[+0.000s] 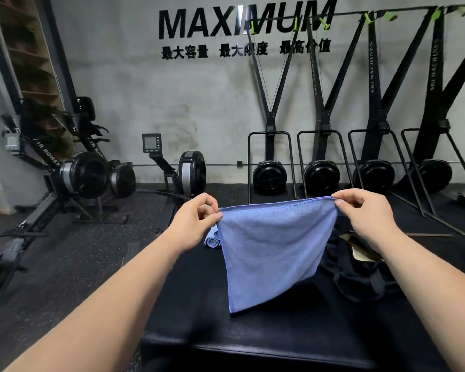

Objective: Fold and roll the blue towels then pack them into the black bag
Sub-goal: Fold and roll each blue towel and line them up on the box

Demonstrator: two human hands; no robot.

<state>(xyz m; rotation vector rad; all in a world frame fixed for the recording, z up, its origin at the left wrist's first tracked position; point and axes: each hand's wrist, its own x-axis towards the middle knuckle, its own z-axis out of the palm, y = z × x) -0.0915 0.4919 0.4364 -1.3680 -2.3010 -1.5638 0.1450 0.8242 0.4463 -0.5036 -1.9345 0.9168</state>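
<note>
Blue towel (pixel 274 248): hung above black bench (pixel 253 331), top corners pinched by left hand (pixel 196 218) and right hand (pixel 360 210). Rolled towel (pixel 212 240) far left; black bag (pixel 360 272) right. Risk: loose pinch slips, skewing the fold

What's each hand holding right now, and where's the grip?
Both hold one blue towel by its top corners: left hand pinches the left corner, right hand the right.

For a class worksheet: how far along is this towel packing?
Done: one rolled blue towel on the black padded bench. In hand: left hand and right hand pinch a hanging blue cloth towel by its corners. Left: rolling it, packing the black fabric bag.
</note>
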